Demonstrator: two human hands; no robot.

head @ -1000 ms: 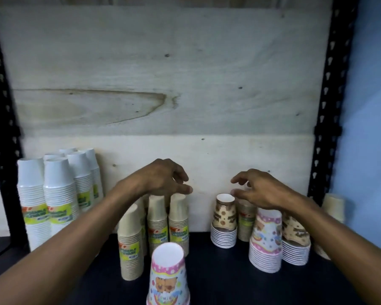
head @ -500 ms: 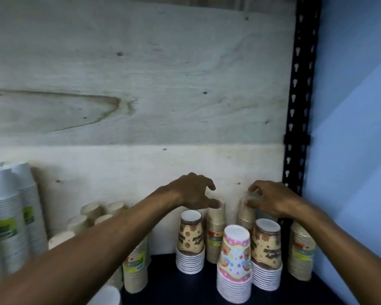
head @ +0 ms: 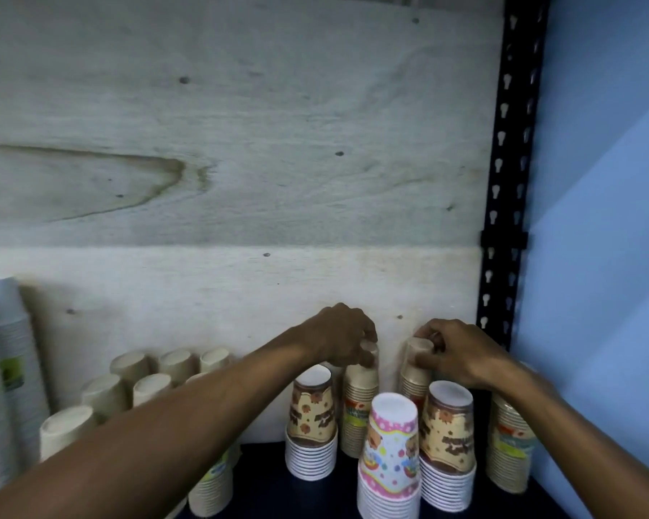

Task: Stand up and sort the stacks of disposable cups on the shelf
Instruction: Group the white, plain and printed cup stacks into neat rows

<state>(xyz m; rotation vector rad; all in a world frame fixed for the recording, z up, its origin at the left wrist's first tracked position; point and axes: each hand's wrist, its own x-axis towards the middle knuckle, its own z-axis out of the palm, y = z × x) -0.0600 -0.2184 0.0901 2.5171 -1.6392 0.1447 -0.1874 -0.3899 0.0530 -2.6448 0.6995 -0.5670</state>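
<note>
My left hand (head: 347, 340) grips the top of a beige cup stack (head: 360, 406) standing against the back board. My right hand (head: 456, 354) grips the top of a second beige cup stack (head: 414, 380) just to its right. In front of them stand a brown patterned stack (head: 311, 421), a pink-rimmed cartoon stack (head: 389, 455) and another brown patterned stack (head: 448, 443). One more beige stack (head: 508, 447) stands at the far right, partly behind my right forearm.
Several beige stacks (head: 143, 383) cluster at the left, partly hidden by my left arm. Tall white stacks (head: 4, 368) fill the far left edge. A black perforated upright (head: 502, 204) and a blue wall (head: 607, 256) bound the dark shelf (head: 274, 492) on the right.
My view has shifted right and closer. Both hands dropped from hovering onto the tops of the two beige stacks at the back and closed on them.
</note>
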